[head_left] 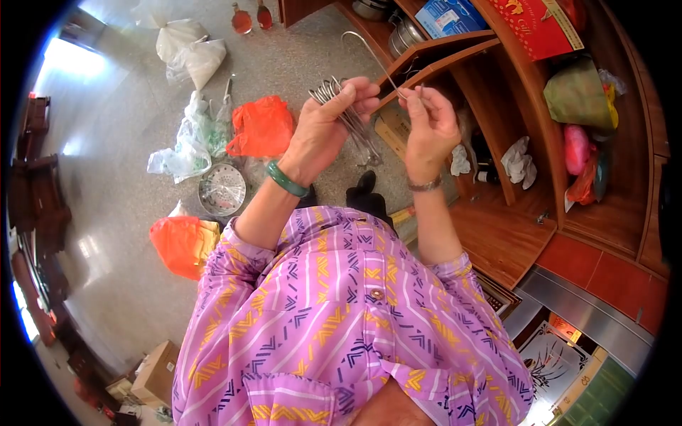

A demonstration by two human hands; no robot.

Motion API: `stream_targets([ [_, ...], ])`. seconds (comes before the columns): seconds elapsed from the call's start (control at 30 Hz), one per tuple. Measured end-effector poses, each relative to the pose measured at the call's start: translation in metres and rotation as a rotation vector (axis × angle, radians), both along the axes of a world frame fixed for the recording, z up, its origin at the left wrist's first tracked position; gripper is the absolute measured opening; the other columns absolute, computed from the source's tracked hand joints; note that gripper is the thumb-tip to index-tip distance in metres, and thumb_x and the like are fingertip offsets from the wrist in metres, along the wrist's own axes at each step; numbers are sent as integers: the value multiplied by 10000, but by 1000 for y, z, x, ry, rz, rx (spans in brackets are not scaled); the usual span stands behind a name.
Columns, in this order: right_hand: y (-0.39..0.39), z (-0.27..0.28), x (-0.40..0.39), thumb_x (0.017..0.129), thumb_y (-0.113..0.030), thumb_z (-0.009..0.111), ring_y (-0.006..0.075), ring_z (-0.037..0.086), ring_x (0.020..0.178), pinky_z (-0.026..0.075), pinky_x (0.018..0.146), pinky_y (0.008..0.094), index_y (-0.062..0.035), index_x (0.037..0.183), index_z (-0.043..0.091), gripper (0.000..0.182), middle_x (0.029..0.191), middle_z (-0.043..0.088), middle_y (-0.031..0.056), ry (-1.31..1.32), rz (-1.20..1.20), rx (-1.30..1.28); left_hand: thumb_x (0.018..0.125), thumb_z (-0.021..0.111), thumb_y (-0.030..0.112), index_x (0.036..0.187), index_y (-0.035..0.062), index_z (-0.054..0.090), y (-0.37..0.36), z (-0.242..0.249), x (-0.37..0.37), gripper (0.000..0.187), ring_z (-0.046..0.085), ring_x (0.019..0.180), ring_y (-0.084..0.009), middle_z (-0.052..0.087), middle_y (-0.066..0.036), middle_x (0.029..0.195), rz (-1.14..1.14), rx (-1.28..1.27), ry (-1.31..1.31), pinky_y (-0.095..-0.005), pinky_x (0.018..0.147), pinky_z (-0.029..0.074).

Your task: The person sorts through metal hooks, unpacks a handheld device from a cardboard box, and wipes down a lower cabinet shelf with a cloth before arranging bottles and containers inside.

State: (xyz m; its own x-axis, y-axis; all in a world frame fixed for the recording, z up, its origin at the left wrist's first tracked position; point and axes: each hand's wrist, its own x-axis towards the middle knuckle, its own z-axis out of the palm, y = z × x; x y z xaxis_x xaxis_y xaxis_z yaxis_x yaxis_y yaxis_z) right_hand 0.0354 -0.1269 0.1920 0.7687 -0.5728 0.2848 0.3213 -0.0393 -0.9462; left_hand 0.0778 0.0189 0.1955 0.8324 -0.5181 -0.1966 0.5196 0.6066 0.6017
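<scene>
In front of my chest my left hand (321, 133), with a green bangle on its wrist, is closed round a bundle of metal hooks (357, 132). Their curved ends stick out above the thumb, and the straight shanks hang down past the fingers. To its right, my right hand (430, 131) pinches the lower end of a single long metal hook (377, 59). That hook slants up and left, its bent tip in front of the open cabinet. The two hands are apart, level with each other.
An open wooden cabinet (490, 135) with a swung-out door stands at the right, holding pots, boxes and bags. On the floor at the left lie a red plastic bag (261, 126), clear bags (190, 138), a metal strainer (222, 189) and an orange bag (181, 246). Two bottles (242, 20) stand farther off.
</scene>
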Motion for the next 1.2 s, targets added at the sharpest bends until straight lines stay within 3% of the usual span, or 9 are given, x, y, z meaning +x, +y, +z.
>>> stream_targets([
  [0.2, 5, 4, -12, 762, 44, 629, 165, 634, 755, 494, 658, 246, -14, 900, 627, 149, 840, 650, 78, -77, -13, -592, 916, 472, 280, 1248, -17, 401, 6, 2, 16, 451, 475, 1112, -241, 488, -175, 1232, 46, -158, 21, -345, 918, 402],
  [0.33, 7, 7, -19, 724, 79, 620, 221, 628, 833, 491, 716, 270, -16, 889, 621, 190, 884, 634, 106, -56, 137, -653, 922, 462, 245, 1064, 1, 509, 14, 6, 24, 285, 515, 1019, -258, 571, -116, 975, -3, -194, -28, -371, 913, 399],
  [0.37, 8, 10, -18, 715, 90, 614, 231, 622, 860, 489, 734, 277, -16, 885, 618, 201, 903, 629, 114, -118, 163, -736, 906, 494, 235, 866, 32, 531, 11, 11, 25, 210, 560, 870, -232, 556, -66, 759, 45, -204, 8, -383, 849, 426],
  [0.47, 12, 20, -17, 696, 92, 611, 255, 615, 871, 487, 739, 284, -13, 889, 614, 220, 924, 621, 119, -130, 209, -753, 898, 506, 277, 765, 48, 496, 18, 10, 36, 266, 522, 754, -220, 512, -55, 700, 2, -323, -117, -394, 816, 415],
  [0.6, -5, 11, -11, 758, 44, 590, 215, 617, 852, 491, 720, 274, -16, 920, 622, 176, 916, 630, 98, -111, 160, -726, 885, 474, 277, 705, 49, 474, 29, 17, 46, 290, 487, 686, -208, 489, -61, 643, -132, -315, -245, -362, 754, 401],
  [0.67, -10, 15, -4, 839, -58, 556, 164, 609, 850, 495, 708, 260, 4, 959, 618, 148, 917, 634, 88, 150, 134, -210, 870, 468, 271, 683, 33, 488, 30, 22, 42, 303, 502, 659, -206, 502, -65, 620, -146, -244, -292, -341, 707, 413],
  [0.8, -13, 33, 15, 893, -265, 523, 153, 614, 818, 503, 699, 253, 25, 995, 606, 318, 910, 639, 104, 228, 484, 191, 867, 514, 281, 679, 24, 550, 26, 26, 31, 320, 532, 614, -146, 547, -50, 622, -317, -83, -562, -276, 588, 422],
  [1.03, -17, 62, 29, 864, -173, 573, 126, 617, 778, 504, 687, 247, 8, 978, 627, 221, 823, 648, 70, 188, 801, -192, 832, 636, 236, 848, 24, 618, 33, 37, 17, 213, 550, 701, -81, 610, -18, 734, -566, 202, -633, -245, 658, 456],
  [1.2, -17, 70, 33, 854, -87, 557, 110, 612, 748, 504, 692, 236, 13, 977, 625, 172, 804, 645, 63, 170, 865, -113, 845, 622, 215, 861, 13, 609, 31, 38, 7, 203, 516, 739, -65, 597, 6, 773, -599, 309, -725, -238, 675, 440],
])
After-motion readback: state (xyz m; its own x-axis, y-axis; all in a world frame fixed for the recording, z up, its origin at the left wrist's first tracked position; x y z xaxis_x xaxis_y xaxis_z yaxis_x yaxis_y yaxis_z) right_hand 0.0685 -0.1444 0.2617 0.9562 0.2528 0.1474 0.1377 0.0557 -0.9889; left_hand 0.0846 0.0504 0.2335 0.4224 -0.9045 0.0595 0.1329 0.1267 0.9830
